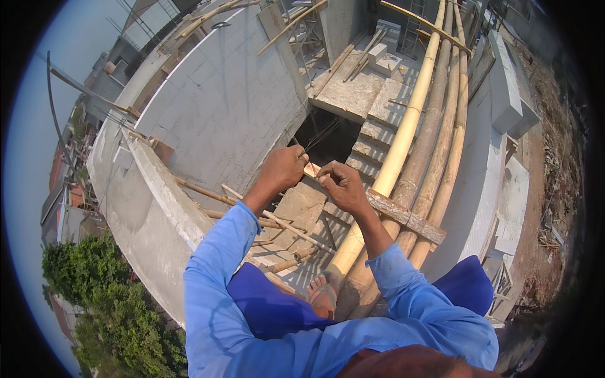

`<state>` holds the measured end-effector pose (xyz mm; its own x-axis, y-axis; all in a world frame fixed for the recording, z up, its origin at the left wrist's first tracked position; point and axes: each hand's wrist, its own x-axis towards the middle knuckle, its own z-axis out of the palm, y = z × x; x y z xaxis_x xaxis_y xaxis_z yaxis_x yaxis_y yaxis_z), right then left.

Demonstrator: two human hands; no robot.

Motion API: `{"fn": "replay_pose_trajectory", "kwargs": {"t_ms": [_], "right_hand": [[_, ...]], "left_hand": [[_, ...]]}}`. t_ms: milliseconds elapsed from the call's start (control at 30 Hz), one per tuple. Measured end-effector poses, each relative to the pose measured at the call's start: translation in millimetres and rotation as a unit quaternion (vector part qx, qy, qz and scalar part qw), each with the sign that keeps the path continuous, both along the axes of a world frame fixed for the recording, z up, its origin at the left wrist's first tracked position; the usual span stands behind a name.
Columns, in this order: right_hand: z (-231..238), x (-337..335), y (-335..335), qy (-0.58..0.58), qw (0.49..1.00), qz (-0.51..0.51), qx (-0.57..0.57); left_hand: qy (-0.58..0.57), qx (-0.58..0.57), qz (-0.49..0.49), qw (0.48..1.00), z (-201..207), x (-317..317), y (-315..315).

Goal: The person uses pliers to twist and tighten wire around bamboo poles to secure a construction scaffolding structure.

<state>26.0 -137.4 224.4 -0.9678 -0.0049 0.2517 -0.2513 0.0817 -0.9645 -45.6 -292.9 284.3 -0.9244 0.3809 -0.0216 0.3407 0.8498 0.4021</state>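
My left hand (283, 169) is closed, with a bundle of thin dark wires (322, 133) sticking out past its fingers over a dark opening. Just right of it, my right hand (344, 185) is closed in a pinch. What lies between its fingertips is too small to make out. Both hands are at the pale end of a wooden plank (406, 216), which runs from there to the right, across several long bamboo poles (409, 126). The right wrist partly covers the plank.
Below the poles, concrete stairs (377, 131) lead beside a dark floor opening (328, 135). A grey block wall (220, 88) stands at the left. My sandalled foot (322, 293) rests beside the poles. Thinner bamboo sticks (283, 223) cross under my arms. White blocks (507, 82) top the right wall.
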Motion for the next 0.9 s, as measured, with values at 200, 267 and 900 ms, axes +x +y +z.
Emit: {"fn": "replay_pose_trajectory", "kwargs": {"t_ms": [200,267,900], "right_hand": [[-9,-6,0,0.115,0.991,-0.059,0.025],[-13,-10,3,0.101,0.991,-0.081,-0.029],[-3,-11,19,0.095,0.994,-0.035,-0.037]], "left_hand": [[0.03,0.036,0.008,0.999,2,6,4],[0.032,0.074,-0.026,0.996,2,9,2],[0.138,0.139,-0.196,0.961,44,23,26]]}}
